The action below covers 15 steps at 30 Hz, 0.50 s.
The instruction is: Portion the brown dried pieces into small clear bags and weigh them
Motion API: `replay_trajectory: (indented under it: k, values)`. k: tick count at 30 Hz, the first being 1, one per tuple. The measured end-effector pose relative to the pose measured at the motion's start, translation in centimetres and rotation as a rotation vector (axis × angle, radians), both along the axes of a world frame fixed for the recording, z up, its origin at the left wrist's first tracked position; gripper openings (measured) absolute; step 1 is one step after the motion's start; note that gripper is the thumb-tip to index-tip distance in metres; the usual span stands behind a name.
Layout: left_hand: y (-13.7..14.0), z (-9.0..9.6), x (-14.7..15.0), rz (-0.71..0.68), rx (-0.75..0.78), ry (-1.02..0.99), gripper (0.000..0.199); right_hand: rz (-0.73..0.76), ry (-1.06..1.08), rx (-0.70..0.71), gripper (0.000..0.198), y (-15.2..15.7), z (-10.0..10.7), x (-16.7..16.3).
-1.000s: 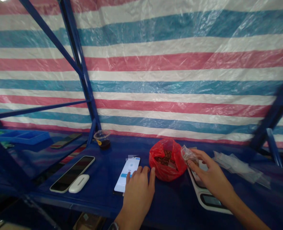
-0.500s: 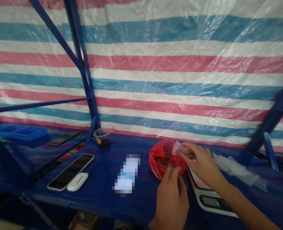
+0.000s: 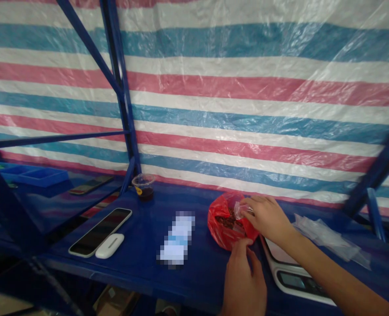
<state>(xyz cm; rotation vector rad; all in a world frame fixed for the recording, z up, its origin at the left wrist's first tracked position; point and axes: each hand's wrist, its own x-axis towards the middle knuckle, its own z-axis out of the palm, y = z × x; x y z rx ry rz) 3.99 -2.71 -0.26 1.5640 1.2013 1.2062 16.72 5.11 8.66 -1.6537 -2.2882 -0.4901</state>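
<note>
A red plastic bag (image 3: 218, 232) sits open on the blue table, with small dark reddish-brown pieces (image 3: 225, 220) inside. My right hand (image 3: 267, 219) is over the bag's right side, fingers closed on a small clear plastic bag (image 3: 239, 210). How much that small bag holds is hidden by the fingers. At the near rim of the red bag is my left hand (image 3: 245, 278), its fingertips closed against the red plastic. A kitchen scale (image 3: 282, 254) lies partly under my right forearm, its display facing me.
Several clear bags (image 3: 329, 239) lie right of the scale. Leftward are a blurred-out bright rectangle (image 3: 177, 239), a phone (image 3: 100, 232), a white earbud case (image 3: 109, 245) and a plastic cup (image 3: 144, 188) of dark liquid. Blue frame posts (image 3: 124, 92) stand before a striped sheet (image 3: 247, 87).
My left hand has drawn back from over the red bag's opening to its near rim. My right hand, with the small clear bag, has shifted slightly over the red bag. The view has turned a little.
</note>
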Motion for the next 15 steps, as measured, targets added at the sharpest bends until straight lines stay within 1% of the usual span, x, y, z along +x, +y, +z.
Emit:
replay_trajectory:
  k: [3, 6, 10, 15]
  values:
    - [-0.4, -0.3, 0.4, 0.005, 0.039, 0.004, 0.038, 0.04, -0.103, -0.057, 0.024, 1.1, 0.5, -0.4]
    - [-0.5, 0.1, 0.4, -0.005, 0.05, 0.013, 0.038, 0.059, -0.155, -0.079, 0.025, 2.1, 1.0, -0.7]
    - [-0.1, 0.8, -0.1, -0.017, 0.018, 0.045, 0.039, 0.053, -0.162, -0.088, 0.026, 2.8, 1.3, -0.8]
    - [0.2, 1.1, -0.7, -0.044, 0.003, 0.034, 0.039, 0.033, -0.12, -0.077, 0.025, 3.0, 0.7, -0.6]
